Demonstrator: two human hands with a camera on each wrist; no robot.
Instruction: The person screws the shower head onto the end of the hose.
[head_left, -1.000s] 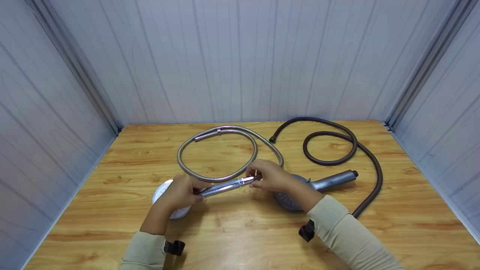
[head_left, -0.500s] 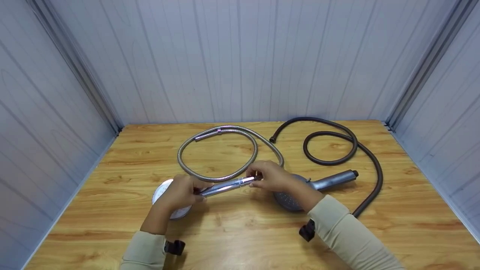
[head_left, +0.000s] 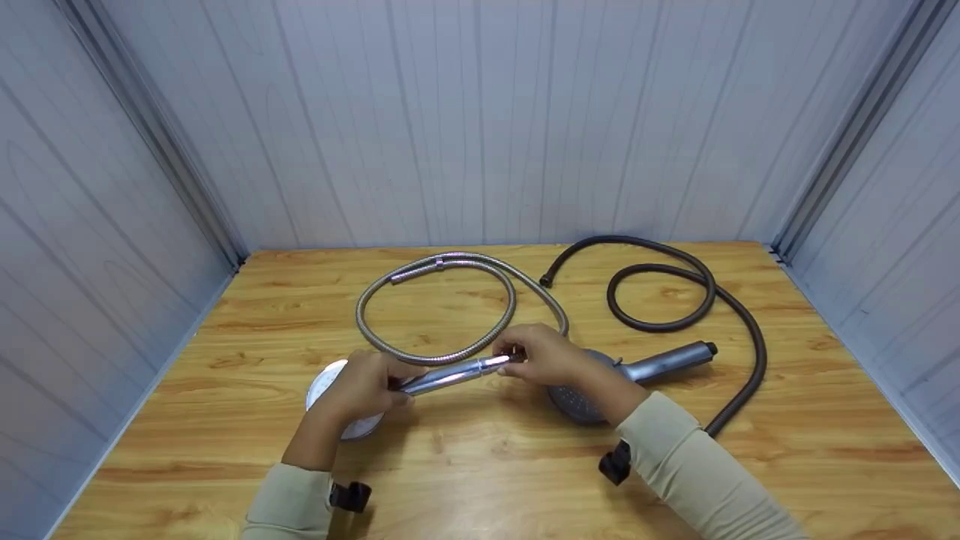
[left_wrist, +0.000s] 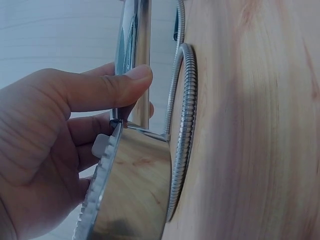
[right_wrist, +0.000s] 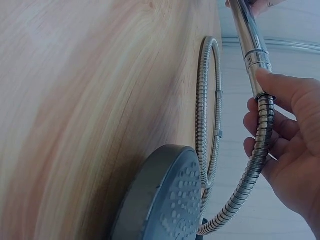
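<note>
My left hand (head_left: pixel 364 386) grips the chrome shower head (left_wrist: pixel 137 180) by its handle, close below the round head. The handle (head_left: pixel 442 377) slants up to the right between both hands. At its far end my right hand (head_left: pixel 544 354) pinches the smooth metal end fitting (right_wrist: pixel 259 82) of the silver shower hose (right_wrist: pixel 257 155), thumb on one side and fingers on the other. The fitting sits in line against the handle's end. From there the ribbed hose curves down and loops on the table behind the hands. Part of the round head is hidden under the left hand.
A grey shower head (head_left: pixel 577 397) lies on the wooden table (head_left: pixel 480 472), partly under the right forearm. A dark hose (head_left: pixel 754 337) curls along the right side, its end near the back. Pale panel walls (head_left: pixel 480 120) enclose the back and both sides.
The right fingers shift slightly at the hose fitting. Both hands stay in almost the same place, and the shower head keeps its slant.
</note>
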